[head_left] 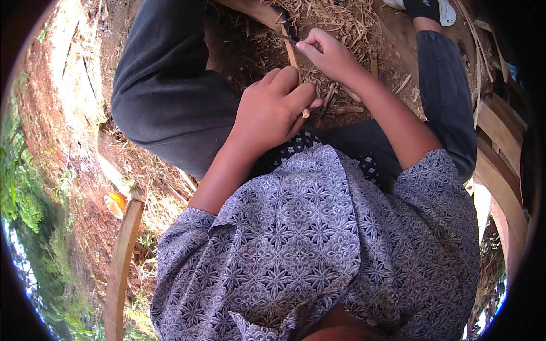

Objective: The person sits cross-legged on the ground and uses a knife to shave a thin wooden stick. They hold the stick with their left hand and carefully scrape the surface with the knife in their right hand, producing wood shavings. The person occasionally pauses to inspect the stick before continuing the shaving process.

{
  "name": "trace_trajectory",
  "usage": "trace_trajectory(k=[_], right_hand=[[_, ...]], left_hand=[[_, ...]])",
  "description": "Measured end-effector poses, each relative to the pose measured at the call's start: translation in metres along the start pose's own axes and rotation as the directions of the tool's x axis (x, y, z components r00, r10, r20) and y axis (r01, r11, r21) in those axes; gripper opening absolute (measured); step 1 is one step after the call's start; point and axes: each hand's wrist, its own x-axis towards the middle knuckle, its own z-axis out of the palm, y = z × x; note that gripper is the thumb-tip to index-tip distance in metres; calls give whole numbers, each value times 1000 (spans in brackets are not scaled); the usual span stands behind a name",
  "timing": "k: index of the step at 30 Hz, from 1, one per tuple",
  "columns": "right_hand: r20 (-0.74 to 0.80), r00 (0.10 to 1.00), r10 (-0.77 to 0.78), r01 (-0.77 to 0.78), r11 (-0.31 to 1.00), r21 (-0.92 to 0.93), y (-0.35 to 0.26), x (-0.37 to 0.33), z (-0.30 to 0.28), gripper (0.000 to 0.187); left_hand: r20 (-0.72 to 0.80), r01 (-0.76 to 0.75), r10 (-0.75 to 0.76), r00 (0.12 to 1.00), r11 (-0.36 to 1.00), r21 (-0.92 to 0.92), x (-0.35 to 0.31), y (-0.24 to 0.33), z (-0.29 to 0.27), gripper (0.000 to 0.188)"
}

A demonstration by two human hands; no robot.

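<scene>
My left hand (273,105) is closed around a thin, pale wooden strip (292,52), whose cut end sticks out below the fingers. From there the strip runs up and away toward the ground. At its right side my right hand (327,54) is closed in a pinch on a thin, dark blade-like piece (282,36), which crosses close to the strip. Whether the two touch cannot be made out. Beyond them, a black band-like piece (287,21) lies near the far end of the strip, next to a broader light-brown wooden piece (250,10).
Shavings (352,28) litter the dirt between my bent legs, in dark trousers (170,91). Curved wooden planks (503,165) stand at the right. A long wooden piece (122,267) and an orange object (115,203) are at the left. A shoe (446,12) shows at the far right.
</scene>
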Motion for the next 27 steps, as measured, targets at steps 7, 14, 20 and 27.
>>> trace_trajectory(k=[7, 14, 20, 27], right_hand=[[70, 969, 236, -243, 964, 109, 4, 29, 3, 27], [207, 962, 179, -211, 967, 141, -28, -31, -30, 31], [172, 981, 86, -94, 995, 37, -30, -28, -25, 29], [30, 994, 107, -108, 994, 27, 16, 19, -1, 28]], left_hand=[[-19, 32, -32, 999, 999, 15, 2, 1, -1, 14], [-36, 55, -55, 998, 998, 11, -1, 1, 0, 12], [-52, 84, -84, 995, 996, -12, 0, -1, -1, 13], [-39, 35, -35, 999, 999, 10, 4, 3, 3, 18]])
